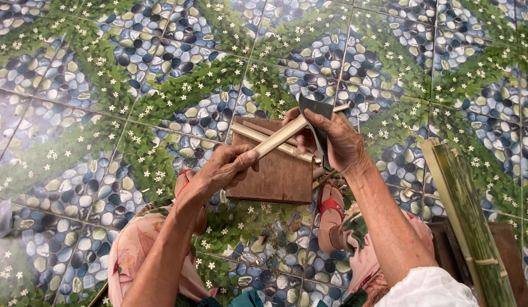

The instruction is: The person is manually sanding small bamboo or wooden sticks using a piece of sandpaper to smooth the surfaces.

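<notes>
Bamboo strip [278, 138]: I am gripping its near end in my closed left hand [224, 167], slanting it up to my right hand [335, 142]. Right hand is clenching a dark blade [318, 122], pressing it against the strip's far part. Both are hovering over a wood block [275, 173] on the tile floor [76, 142]. Green bamboo [469, 216] is lying to my right.
</notes>
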